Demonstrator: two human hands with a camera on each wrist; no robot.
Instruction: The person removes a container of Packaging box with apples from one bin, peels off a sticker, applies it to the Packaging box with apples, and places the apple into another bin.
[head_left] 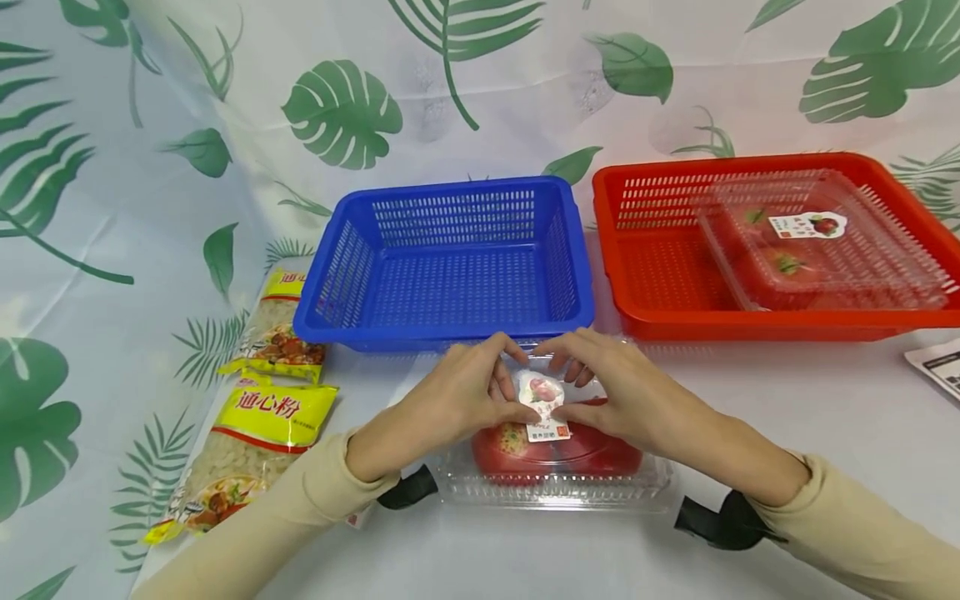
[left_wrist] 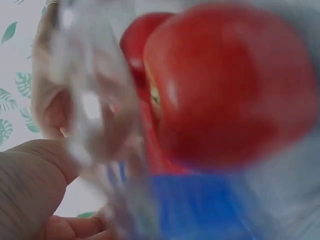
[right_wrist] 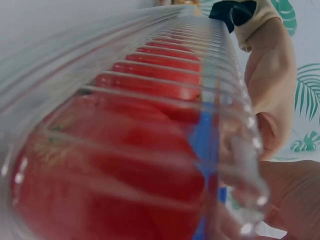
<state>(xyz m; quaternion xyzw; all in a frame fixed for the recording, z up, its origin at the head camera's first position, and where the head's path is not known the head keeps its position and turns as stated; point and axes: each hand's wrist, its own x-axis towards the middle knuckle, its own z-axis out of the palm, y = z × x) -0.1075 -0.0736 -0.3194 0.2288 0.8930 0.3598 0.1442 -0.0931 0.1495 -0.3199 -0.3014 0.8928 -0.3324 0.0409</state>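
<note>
A clear plastic clamshell box (head_left: 555, 492) with red tomatoes (head_left: 600, 446) inside lies on the table in front of the person. On its lid is a white sticker (head_left: 549, 431) with a red fruit picture. The left hand (head_left: 461, 396) and right hand (head_left: 622, 392) meet over the lid from either side. Both thumb tips touch the sticker, while the bent fingers arch over the lid with a gap to the thumbs. Through the box walls, a tomato (left_wrist: 225, 85) shows large in the left wrist view, and another tomato (right_wrist: 115, 165) in the right wrist view.
Behind the box stands a blue basket (head_left: 457, 333). To its right, a red basket (head_left: 750, 325) holds another clear box (head_left: 817, 237) of tomatoes. Yellow-topped pasta bags (head_left: 262, 425) lie at the left. A printed paper (head_left: 937, 367) sits at the right edge.
</note>
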